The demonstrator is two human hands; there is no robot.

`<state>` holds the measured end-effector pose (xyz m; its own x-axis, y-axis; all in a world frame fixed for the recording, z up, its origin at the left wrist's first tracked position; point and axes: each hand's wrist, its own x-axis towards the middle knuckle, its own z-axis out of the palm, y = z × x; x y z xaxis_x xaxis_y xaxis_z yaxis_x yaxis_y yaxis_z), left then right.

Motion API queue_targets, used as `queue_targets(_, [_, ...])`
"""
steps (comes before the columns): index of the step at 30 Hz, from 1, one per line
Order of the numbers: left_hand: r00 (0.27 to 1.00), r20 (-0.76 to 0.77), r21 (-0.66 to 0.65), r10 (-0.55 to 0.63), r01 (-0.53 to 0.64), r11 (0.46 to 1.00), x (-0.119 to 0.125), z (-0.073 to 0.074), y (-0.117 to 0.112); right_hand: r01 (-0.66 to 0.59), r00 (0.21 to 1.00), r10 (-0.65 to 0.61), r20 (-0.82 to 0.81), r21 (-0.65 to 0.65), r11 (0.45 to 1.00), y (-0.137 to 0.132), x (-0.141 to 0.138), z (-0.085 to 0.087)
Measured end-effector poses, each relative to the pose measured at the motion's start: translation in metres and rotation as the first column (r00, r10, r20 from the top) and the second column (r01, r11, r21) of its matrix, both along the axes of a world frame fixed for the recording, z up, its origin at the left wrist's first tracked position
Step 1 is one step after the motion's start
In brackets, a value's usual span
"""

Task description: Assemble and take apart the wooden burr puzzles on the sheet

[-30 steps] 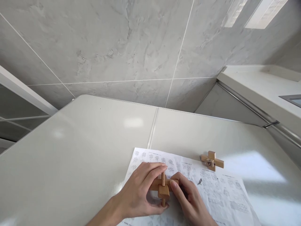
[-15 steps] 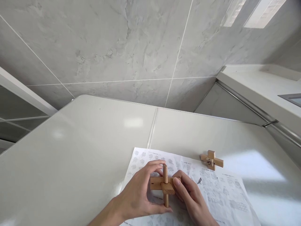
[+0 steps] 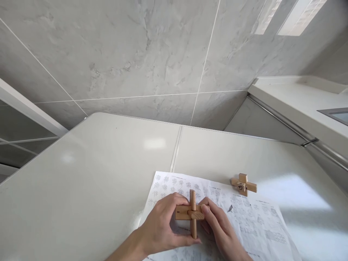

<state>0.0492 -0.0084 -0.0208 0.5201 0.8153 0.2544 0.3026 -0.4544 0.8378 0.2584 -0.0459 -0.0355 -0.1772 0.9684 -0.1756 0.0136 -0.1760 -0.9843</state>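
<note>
Left hand (image 3: 160,226) and right hand (image 3: 221,232) both grasping wooden cross puzzle (image 3: 190,214) held just above printed instruction sheet (image 3: 255,224). Left fingers (image 3: 178,198) curled over puzzle's left bar, thumb under lower end of upright bar. Right fingers (image 3: 208,209) pressed against right end of horizontal bar. Upright bar near vertical, rising between both sets of fingers. Second small wooden cross puzzle (image 3: 244,184) lies on table (image 3: 81,174), beyond and right of right fingers, well apart, at sheet's far edge.
</note>
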Motion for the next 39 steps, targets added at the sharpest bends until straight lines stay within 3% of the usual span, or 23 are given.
queue_targets(9, [1.000,-0.015,0.026,0.026,-0.026,0.999,-0.004,-0.001,0.002,-0.052,0.995,0.047,0.089,0.052,0.997,0.002,0.000,0.000])
queue_targets(14, [1.000,-0.004,-0.100,0.013,-0.014,0.995,-0.004,0.003,0.003,-0.056,0.997,0.054,0.055,0.036,0.998,0.000,0.001,-0.001])
queue_targets(21, [0.998,-0.033,-0.191,-0.049,0.042,0.981,-0.005,0.014,0.008,-0.032,0.999,0.032,-0.009,-0.014,0.999,0.000,0.001,0.010])
queue_targets(29, [0.997,-0.027,-0.238,-0.079,0.070,0.969,-0.005,0.014,0.008,-0.107,0.994,0.107,0.018,0.000,0.994,0.001,0.002,0.010])
queue_targets(33, [0.997,-0.059,-0.290,-0.055,0.036,0.956,-0.002,0.014,0.007,-0.122,0.991,0.120,-0.051,-0.041,0.992,-0.001,0.003,0.016])
queue_targets(36, [0.997,-0.074,-0.338,-0.021,-0.006,0.941,-0.001,0.015,0.006,-0.080,0.986,0.070,-0.148,-0.062,0.995,-0.001,0.004,0.019])
queue_targets(39, [0.998,-0.048,-0.326,-0.032,0.015,0.945,-0.002,0.015,0.006,0.057,0.983,-0.062,-0.174,-0.030,0.998,0.003,0.006,0.017])
